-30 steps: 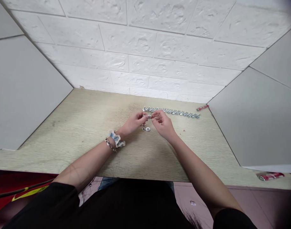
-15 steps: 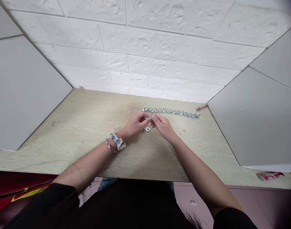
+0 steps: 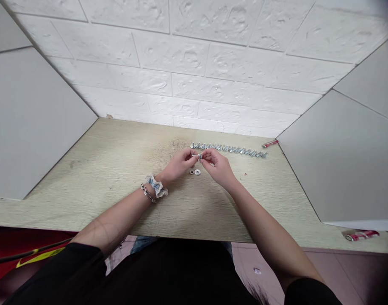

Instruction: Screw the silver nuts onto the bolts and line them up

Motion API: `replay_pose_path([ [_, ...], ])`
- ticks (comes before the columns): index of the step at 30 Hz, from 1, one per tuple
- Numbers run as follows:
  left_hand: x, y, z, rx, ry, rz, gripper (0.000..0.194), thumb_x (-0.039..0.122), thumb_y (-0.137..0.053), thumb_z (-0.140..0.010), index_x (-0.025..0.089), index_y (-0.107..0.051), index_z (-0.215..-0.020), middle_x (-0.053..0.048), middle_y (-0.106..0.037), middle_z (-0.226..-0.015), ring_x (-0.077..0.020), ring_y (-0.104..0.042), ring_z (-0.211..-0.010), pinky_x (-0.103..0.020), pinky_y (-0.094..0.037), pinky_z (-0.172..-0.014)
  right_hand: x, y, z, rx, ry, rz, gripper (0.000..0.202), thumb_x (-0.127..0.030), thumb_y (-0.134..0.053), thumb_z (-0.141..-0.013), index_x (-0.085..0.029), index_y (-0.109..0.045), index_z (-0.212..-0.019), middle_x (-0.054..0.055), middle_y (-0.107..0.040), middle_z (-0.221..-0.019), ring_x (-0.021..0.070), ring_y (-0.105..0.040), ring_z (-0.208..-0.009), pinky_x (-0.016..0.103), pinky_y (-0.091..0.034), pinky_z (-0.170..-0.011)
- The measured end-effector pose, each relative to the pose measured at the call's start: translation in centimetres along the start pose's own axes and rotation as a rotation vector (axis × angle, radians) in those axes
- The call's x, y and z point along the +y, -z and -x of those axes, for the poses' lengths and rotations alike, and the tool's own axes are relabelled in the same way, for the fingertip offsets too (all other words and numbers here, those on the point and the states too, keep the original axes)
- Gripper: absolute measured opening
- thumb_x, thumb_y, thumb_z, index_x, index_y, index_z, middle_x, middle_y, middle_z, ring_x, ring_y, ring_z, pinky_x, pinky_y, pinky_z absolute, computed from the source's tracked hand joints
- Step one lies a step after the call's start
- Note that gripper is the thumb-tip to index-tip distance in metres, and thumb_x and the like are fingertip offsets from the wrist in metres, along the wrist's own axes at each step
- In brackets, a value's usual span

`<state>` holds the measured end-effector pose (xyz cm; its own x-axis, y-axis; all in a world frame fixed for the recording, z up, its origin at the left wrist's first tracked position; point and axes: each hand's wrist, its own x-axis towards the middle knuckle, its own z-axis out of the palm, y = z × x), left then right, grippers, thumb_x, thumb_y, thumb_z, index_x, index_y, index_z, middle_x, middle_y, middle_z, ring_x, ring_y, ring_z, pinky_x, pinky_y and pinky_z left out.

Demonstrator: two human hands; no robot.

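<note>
Between the fingertips of both hands is a small silver bolt (image 3: 200,156), held just above the table. My left hand (image 3: 180,164) pinches its shank from the left. From the right, the fingers of my right hand (image 3: 217,166) close on the wider end, where a nut or washer seems to sit; the fingers partly cover it. Below the hands a loose nut (image 3: 192,172) and a flat washer (image 3: 198,172) lie side by side. Behind them runs a long row of bolts (image 3: 231,149) fitted with washers, most standing with their shanks up.
The wooden table (image 3: 117,148) ends at a white brick-patterned wall (image 3: 187,93). Grey panels stand at the left (image 3: 38,127) and right (image 3: 349,161). A red battery (image 3: 270,144) lies past the row's right end, and a red cylinder (image 3: 361,235) rests near the front right edge.
My right hand's fingers have shifted and rolled slightly on the bolt's wider end. My left hand keeps its pinch, and the things on the table have stayed in place.
</note>
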<state>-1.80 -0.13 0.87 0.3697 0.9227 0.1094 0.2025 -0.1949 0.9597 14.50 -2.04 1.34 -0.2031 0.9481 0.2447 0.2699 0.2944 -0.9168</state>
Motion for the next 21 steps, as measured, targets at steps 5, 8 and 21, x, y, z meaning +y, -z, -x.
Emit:
replay_pose_path([
  [5, 0.51, -0.09, 0.10, 0.007, 0.012, 0.005, 0.021, 0.035, -0.053, -0.081, 0.014, -0.057, -0.081, 0.002, -0.053, -0.065, -0.0080, -0.049, -0.057, -0.021, -0.039, -0.056, -0.13, -0.10, 0.00, 0.048, 0.122, 0.060, 0.004, -0.021, -0.053, -0.075, -0.022, -0.055, -0.072, 0.003, -0.060, -0.089, 0.0159, -0.057, -0.087, 0.030, -0.047, -0.075],
  [8, 0.48, -0.15, 0.09, 0.006, 0.016, 0.008, 0.021, 0.035, -0.053, -0.081, 0.014, -0.056, -0.081, 0.002, -0.052, -0.064, -0.0080, -0.048, -0.056, -0.021, -0.038, -0.055, -0.11, -0.15, 0.02, 0.089, 0.093, 0.021, 0.003, -0.021, -0.052, -0.074, -0.022, -0.051, -0.071, 0.004, -0.059, -0.096, 0.0172, -0.055, -0.094, 0.028, -0.046, -0.072],
  [21, 0.21, -0.39, 0.34, -0.110, -0.100, -0.023, 0.024, 0.035, -0.050, -0.086, 0.013, -0.060, -0.087, -0.002, -0.059, -0.075, -0.0081, -0.050, -0.060, -0.022, -0.041, -0.055, 0.03, -0.01, -0.01, 0.008, -0.204, 0.048, 0.054, -0.068, -0.039, -0.080, -0.020, -0.053, -0.061, 0.000, -0.051, -0.058, 0.0141, -0.048, -0.058, 0.029, -0.035, -0.058],
])
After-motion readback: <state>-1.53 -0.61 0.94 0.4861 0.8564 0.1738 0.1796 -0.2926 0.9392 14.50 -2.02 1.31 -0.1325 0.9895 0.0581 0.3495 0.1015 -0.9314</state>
